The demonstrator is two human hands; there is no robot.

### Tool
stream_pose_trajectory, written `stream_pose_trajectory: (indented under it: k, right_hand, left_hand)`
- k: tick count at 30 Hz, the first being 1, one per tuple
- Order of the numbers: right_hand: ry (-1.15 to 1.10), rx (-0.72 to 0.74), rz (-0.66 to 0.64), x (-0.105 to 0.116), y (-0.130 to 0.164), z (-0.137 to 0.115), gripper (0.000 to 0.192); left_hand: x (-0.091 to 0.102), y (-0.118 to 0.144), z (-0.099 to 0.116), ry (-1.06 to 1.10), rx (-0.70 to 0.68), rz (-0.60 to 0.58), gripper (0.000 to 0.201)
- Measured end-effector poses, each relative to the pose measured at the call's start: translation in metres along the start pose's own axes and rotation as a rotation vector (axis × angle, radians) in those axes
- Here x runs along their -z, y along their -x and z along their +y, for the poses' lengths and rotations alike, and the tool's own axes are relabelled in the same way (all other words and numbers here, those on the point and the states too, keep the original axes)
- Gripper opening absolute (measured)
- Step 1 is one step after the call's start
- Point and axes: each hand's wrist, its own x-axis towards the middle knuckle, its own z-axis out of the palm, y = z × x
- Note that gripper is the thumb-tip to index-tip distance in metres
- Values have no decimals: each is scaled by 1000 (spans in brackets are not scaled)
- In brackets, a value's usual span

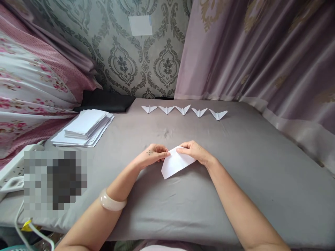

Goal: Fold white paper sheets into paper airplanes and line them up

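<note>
A folded sheet of white paper (178, 163) is held between both hands above the grey cloth, its pointed lower corner toward me. My left hand (155, 153) pinches its upper left edge with the thumb on top and the fingers curled. My right hand (195, 151) grips the upper right side, thumb lying across the face of the paper and fingers behind it, partly hidden. Farther back, several folded paper planes (166, 110) stand in a row with their wings spread.
At the left lies a stack of white paper (85, 122), with a folded black cloth (104, 101) behind it. A white power strip (15, 167) and cables (39, 230) are at the left edge, beside a blurred patch. Curtains (235, 52) hang along the right side.
</note>
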Motion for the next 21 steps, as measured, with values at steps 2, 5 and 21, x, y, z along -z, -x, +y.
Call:
stream_pose_trajectory:
  k: [2, 5, 21]
  right_hand:
    - [59, 49, 21, 0, -6, 1, 27]
    - [146, 143, 54, 1, -15, 4, 27]
    - [521, 249, 383, -11, -40, 26, 13]
  left_hand:
    - [2, -1, -1, -16, 4, 5, 40]
    - [3, -2, -1, -76, -7, 47, 40]
    - [-12, -17, -20, -890, -340, 326, 21]
